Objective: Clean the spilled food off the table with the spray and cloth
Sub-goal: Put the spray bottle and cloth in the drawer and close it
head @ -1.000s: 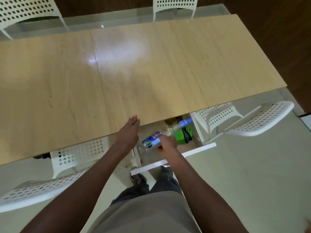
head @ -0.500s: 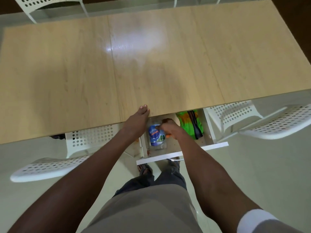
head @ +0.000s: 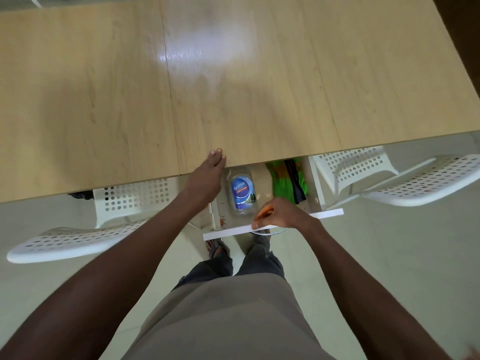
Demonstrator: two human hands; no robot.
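Two hands work at an open drawer (head: 272, 226). Left hand (head: 207, 175) rests flat on the table (head: 259, 100) edge. The spray bottle (head: 241, 190), just laid down inside, lies beside the green cloth (head: 280, 178); right hand (head: 280, 215) has moved off its body, fingers curled at its orange top.

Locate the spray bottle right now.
Head view: the clear plastic spray bottle with the blue label lies in the open white drawer under the table's near edge, between the left hand and the green cloth.

Open drawer (head: 272, 228) under wood table (head: 233, 100) holds spray bottle (head: 241, 190), green cloth (head: 281, 180).
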